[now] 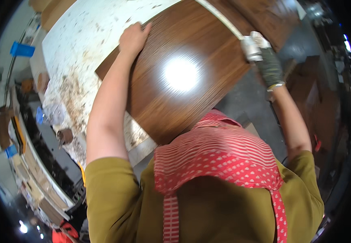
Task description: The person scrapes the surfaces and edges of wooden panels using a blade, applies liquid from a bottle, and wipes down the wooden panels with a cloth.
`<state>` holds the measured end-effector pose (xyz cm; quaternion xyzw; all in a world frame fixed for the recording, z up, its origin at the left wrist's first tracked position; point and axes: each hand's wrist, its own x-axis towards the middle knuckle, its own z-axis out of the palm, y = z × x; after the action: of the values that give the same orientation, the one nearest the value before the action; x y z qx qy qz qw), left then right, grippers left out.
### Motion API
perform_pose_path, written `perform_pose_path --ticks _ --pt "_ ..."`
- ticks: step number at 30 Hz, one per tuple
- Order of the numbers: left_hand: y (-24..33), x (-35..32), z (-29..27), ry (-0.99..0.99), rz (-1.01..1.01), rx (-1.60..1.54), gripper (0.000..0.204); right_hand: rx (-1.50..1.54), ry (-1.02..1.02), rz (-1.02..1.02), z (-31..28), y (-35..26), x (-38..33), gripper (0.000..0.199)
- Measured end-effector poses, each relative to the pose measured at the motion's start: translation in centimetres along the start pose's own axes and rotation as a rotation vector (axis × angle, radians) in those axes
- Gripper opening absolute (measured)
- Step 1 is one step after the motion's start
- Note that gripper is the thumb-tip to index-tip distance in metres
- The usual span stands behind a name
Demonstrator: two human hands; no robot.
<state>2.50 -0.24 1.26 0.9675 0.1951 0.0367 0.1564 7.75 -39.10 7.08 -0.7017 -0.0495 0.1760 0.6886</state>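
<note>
A dark brown wood-grain panel lies in front of me, partly over a stained white work surface, with a bright light reflected in its face. My bare left hand grips the panel's far left edge, its thumb on the top face and its fingers partly hidden. At the right edge is my right hand, in a white glove with a grey-green cuff. It is closed around a whitish, rounded thing whose kind I cannot make out. A narrow pale strip runs along the panel to that hand.
The work surface has brown smears. More brown panels lie at the far right. Near the left rim are a blue container, a clear plastic piece and a brown cup-like object. Grey floor shows at the right.
</note>
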Motion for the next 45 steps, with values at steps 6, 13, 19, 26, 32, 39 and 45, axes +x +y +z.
perform_pose_path --ticks 6,13,19,26,32,39,45 --pt "-0.8 1.6 0.0 0.05 0.001 0.054 0.058 -1.321 -0.362 -0.688 8.1 -0.6 -3.3 0.037" --pt "-0.5 1.9 1.2 0.08 0.025 0.09 0.059 -1.097 -1.138 -0.817 14.6 1.9 -10.6 0.026" --pt "-2.5 3.5 -0.4 0.046 0.052 0.015 0.064 -0.846 -0.759 -0.575 -1.5 3.2 -8.3 0.036" --pt "6.2 1.6 -17.2 0.182 0.069 -0.001 0.052 -1.185 -0.875 -0.362 -0.4 1.9 -6.4 0.036" --pt "15.2 -9.1 -26.4 0.301 0.131 0.245 0.03 -1.164 -0.995 -0.354 -1.2 2.6 -4.3 0.04" --pt "22.0 -22.6 -19.8 -0.198 0.283 -0.106 0.048 -1.043 -1.094 -0.405 -3.2 3.0 -3.4 0.043" --pt "21.1 -28.6 -5.0 -0.137 0.386 0.153 0.053 -0.966 -1.198 -0.588 -6.8 7.0 -2.5 0.041"
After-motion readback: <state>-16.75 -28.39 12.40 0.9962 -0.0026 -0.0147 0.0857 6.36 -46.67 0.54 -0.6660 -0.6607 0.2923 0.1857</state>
